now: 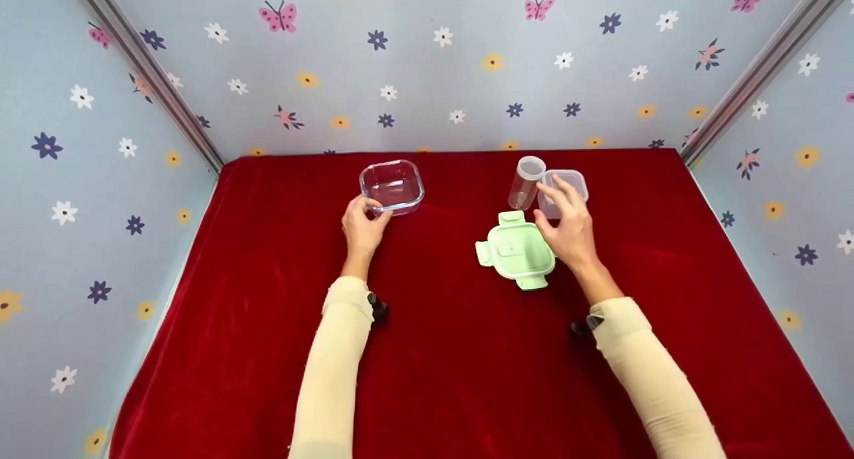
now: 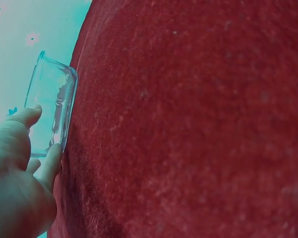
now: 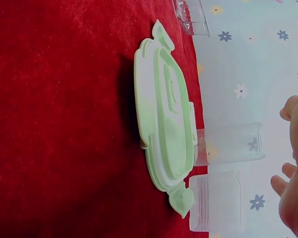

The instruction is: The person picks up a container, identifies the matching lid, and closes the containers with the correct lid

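Observation:
At the back left of the red cloth is a square clear glass food container [image 1: 395, 191]. My left hand [image 1: 362, 231] pinches its near wall, with the thumb on one side and fingers on the other; the left wrist view shows the same grip on the glass. My right hand [image 1: 571, 231] hovers with spread, relaxed fingers and holds nothing. Under and left of it lies a pale green lid [image 1: 519, 251], its side flaps folded outward. Just behind the lid stand a clear cylindrical jar [image 1: 524, 187] and a translucent square plastic container [image 1: 551, 209], partly hidden by my right fingers.
Red velvet cloth [image 1: 434, 352] covers the table, with wrinkles toward its left edge. A pale blue wall [image 1: 454, 79] printed with flowers and butterflies rises right behind the containers, and similar panels close both sides.

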Motion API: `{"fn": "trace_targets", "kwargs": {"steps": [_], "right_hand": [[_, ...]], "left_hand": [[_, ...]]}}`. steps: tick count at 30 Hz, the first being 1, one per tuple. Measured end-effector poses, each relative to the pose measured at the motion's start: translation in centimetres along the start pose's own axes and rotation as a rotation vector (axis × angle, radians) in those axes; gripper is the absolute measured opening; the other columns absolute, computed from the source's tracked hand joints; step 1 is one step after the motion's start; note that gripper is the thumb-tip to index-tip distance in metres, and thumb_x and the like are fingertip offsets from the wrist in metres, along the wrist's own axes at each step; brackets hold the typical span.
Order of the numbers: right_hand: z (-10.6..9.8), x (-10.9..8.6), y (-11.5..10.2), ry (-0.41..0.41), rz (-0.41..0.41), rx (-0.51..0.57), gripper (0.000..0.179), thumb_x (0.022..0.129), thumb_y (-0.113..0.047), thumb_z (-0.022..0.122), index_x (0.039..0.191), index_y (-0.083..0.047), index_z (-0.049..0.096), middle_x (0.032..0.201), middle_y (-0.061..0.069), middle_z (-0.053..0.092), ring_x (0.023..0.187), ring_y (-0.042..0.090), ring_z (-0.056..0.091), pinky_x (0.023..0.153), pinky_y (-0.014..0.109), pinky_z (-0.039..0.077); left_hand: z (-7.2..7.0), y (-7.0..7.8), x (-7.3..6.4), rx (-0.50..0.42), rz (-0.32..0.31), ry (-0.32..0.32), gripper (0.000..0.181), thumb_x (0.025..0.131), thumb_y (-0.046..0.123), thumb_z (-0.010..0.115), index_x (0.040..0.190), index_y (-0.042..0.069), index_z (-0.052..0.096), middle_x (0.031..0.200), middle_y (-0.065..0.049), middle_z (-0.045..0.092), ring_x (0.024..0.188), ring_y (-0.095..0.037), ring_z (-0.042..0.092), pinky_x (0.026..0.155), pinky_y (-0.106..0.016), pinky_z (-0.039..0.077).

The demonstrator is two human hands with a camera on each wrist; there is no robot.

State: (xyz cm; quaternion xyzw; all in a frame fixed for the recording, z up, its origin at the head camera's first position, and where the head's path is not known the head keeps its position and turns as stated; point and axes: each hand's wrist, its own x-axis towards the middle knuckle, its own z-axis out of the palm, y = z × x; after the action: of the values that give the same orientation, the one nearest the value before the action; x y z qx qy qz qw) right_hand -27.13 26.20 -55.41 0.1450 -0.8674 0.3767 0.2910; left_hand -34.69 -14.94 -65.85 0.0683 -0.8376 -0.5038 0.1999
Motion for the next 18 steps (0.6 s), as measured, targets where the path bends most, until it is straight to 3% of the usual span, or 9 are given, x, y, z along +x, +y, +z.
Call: {"fn": "trace_targets", "kwargs": {"steps": [5, 13, 18], "right_hand": [[-0.1, -0.1, 0.1, -0.005, -0.001, -0.001, 0.050, 0.093, 0.002, 0.080, 0.142, -0.004, 0.076, 0.159, 0.031, 0.062, 0.150, 0.053, 0.058, 0.128, 0.070, 0.045], [-0.4, 0.0, 0.0, -0.009, -0.002, -0.005, 0.050, 0.094, 0.000, 0.079, 0.143, -0.004, 0.075, 0.160, 0.031, 0.061, 0.151, 0.052, 0.058, 0.127, 0.065, 0.049], [-0.4, 0.0, 0.2, -0.011, -0.001, -0.010, 0.050, 0.094, 0.001, 0.079, 0.143, -0.004, 0.075, 0.159, 0.032, 0.062, 0.150, 0.052, 0.058, 0.127, 0.065, 0.048]], "left_hand": [[-0.3, 0.6, -0.2, -0.033, -0.008, -0.002, 0.034, 0.081, 0.020, 0.094, 0.105, 0.004, 0.077, 0.147, -0.020, 0.073, 0.134, -0.037, 0.073, 0.123, -0.049, 0.054], [-0.5, 1.2, 0.2, -0.050, -0.081, -0.043, 0.058, 0.088, 0.032, 0.092, 0.138, 0.007, 0.077, 0.158, -0.022, 0.068, 0.146, -0.038, 0.068, 0.128, -0.046, 0.051], [-0.3, 1.1, 0.4, -0.053, -0.078, -0.064, 0.065, 0.085, 0.031, 0.093, 0.143, 0.005, 0.075, 0.159, -0.021, 0.068, 0.151, -0.037, 0.063, 0.131, -0.045, 0.048]]}}
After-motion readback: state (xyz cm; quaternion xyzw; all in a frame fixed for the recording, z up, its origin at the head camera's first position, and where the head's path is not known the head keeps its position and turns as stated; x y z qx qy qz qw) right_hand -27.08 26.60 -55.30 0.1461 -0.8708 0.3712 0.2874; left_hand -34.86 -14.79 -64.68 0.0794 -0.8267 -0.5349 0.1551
